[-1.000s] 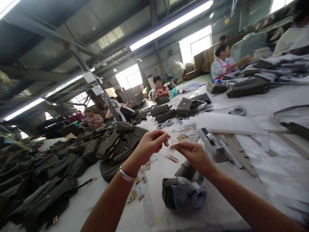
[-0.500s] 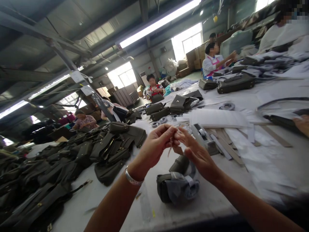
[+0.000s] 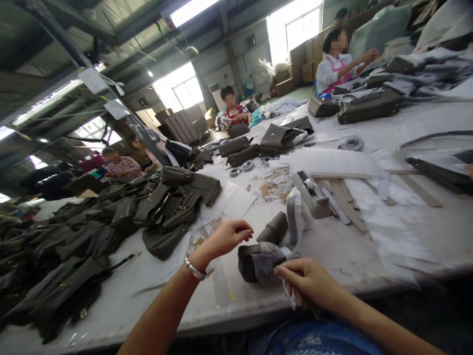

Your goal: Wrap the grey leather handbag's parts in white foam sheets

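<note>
My left hand (image 3: 227,235) hovers over the white table (image 3: 332,246) with its fingers curled in; whether it holds anything is hidden. A silver bracelet sits on that wrist. My right hand (image 3: 308,285) is low at the table's near edge, pinched on a thin clear strip that hangs down from it. Between my hands lies a dark olive bag (image 3: 264,249) partly wrapped in grey paper.
A heap of dark olive bags (image 3: 111,222) covers the left of the table. A tape dispenser (image 3: 312,195), card strips, white sheets (image 3: 332,162) and tape rolls lie beyond. Several other people work at the far side and right.
Both hands have come apart and dropped from in front of me. The right hand went down to the table edge with the strip; the left lowered beside the bag. The view tilted down.
</note>
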`<state>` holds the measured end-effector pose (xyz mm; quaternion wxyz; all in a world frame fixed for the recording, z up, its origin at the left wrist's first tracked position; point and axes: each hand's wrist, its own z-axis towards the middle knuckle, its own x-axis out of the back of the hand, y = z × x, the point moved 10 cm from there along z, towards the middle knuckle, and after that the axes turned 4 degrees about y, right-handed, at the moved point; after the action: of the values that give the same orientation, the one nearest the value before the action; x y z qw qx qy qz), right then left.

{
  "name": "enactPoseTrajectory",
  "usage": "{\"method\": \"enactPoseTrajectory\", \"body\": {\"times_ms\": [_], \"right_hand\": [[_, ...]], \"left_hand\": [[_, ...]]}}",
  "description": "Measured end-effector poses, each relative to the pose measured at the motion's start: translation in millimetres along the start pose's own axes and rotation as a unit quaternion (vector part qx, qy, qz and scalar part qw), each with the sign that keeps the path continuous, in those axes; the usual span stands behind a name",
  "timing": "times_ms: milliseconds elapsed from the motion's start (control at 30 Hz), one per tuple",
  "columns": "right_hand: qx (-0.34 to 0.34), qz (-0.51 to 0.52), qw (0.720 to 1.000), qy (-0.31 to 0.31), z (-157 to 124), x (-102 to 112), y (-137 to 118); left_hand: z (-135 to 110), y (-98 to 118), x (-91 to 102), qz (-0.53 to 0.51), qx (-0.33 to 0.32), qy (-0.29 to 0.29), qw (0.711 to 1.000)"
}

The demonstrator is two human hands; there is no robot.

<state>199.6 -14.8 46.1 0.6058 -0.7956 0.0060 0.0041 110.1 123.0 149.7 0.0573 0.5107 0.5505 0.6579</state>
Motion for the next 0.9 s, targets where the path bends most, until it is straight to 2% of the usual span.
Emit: {"method": "enactPoseTrajectory", "body": {"times_ms": [100,233,367,600,667,733,833,900], "right_hand": [[0.021,-0.028,0.998,0.061,10,-4,8],[0.100,-0.050,0.979,0.170,17,10,-17],[0.140,-0.045,0.969,0.197,20,16,-35],[0.131,0.006,0.976,0.172,25,8,-30],[0.135,0.020,0.979,0.149,26,6,-34],[0.141,0.026,0.982,0.122,25,5,-39],[0.159,0.007,0.985,0.069,22,0,-37],[0.185,-0.073,0.979,0.050,24,-5,-28]], "left_hand": [[2,-21,-10.9,0.018,0.002,-0.052,0.998],[7,-22,-24.5,0.016,-0.005,-0.112,0.994],[14,-21,-29.5,-0.004,-0.006,-0.124,0.992],[14,-13,-52.1,-0.071,-0.027,-0.149,0.986],[14,-16,-50.1,-0.104,-0.027,-0.134,0.985],[13,-28,-45.7,-0.151,0.001,-0.129,0.980],[11,-64,-27.5,-0.229,0.086,-0.065,0.968],[6,-81,-20.6,-0.267,0.106,-0.041,0.957]]}}
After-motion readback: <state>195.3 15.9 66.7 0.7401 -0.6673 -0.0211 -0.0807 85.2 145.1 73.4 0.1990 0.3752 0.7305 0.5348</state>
